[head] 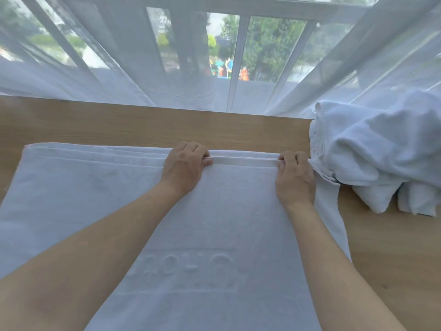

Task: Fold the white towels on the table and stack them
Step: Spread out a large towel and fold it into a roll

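Note:
A large white towel (95, 199) with embossed lettering lies spread flat on the wooden table (143, 125), reaching from the left to my front. My left hand (185, 168) pinches its far hem near the middle, fingers curled over the edge. My right hand (294, 177) pinches the same hem at the far right corner. A crumpled heap of white towels (377, 154) sits at the right, just beside my right hand.
Sheer white curtains (167, 68) hang along the table's far edge in front of a window with white bars. A strip of bare wood shows beyond the towel and at the right front of the table.

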Demonstrator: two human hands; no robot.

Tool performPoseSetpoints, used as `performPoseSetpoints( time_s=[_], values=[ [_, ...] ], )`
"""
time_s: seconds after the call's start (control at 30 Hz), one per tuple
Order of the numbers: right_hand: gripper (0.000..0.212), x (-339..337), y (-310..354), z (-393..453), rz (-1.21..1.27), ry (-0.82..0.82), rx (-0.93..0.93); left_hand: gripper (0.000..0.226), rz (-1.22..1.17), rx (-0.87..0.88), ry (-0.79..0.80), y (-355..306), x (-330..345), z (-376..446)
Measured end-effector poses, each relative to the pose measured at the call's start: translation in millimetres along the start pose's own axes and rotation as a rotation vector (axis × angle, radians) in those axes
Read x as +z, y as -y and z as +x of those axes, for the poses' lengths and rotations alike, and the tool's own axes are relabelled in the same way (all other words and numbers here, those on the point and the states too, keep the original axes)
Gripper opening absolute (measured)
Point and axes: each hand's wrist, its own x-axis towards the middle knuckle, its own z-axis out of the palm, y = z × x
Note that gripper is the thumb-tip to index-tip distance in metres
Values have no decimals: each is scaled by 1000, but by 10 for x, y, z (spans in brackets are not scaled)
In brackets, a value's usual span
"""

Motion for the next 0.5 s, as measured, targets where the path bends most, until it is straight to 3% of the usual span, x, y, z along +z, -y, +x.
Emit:
performPoseSetpoints(
  time_s=[0.13, 0.37, 0.5],
  values=[
    [25, -55, -97, 4, 14, -1, -48, 21, -29, 30, 79, 51, -52, 101],
    [31, -116, -93, 81, -170, 78, 65, 40, 66, 17, 291, 458, -313, 167],
    [29, -135, -33, 121, -198, -32, 69, 32, -41, 128, 151, 526, -306, 155]
  ],
)
